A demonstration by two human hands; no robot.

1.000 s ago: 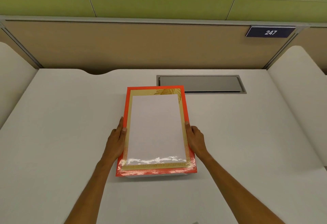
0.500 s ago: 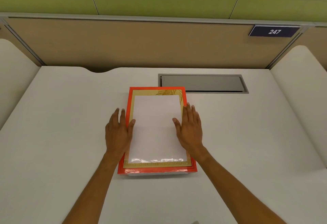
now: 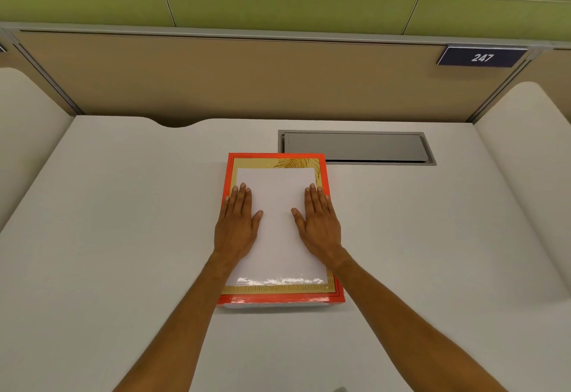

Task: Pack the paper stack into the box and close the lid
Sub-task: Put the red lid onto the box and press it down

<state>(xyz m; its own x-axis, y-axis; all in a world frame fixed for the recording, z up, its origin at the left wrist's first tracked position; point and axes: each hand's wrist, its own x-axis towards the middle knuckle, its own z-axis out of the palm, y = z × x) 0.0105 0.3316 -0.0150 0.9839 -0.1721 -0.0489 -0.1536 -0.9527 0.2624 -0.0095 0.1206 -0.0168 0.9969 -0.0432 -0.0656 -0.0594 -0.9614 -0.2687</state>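
Observation:
A flat box with an orange-red lid [image 3: 278, 298] lies in the middle of the white desk; the lid has a gold border and a glossy white centre panel and sits down over the box. My left hand [image 3: 236, 223] rests flat, palm down, on the lid's left side, fingers stretched and pointing away from me. My right hand [image 3: 318, 221] lies flat on the lid's right side in the same way. Neither hand grips anything. The paper stack is not visible.
A grey metal cable hatch [image 3: 355, 147] is set into the white desk [image 3: 123, 237] just behind and right of the box. A beige partition [image 3: 216, 79] with a "247" sign [image 3: 482, 57] closes the back. Curved white dividers stand at both sides.
My hands moved from holding the lid's side edges up onto its top, and now lie flat further in over the white panel. The box has stayed in place.

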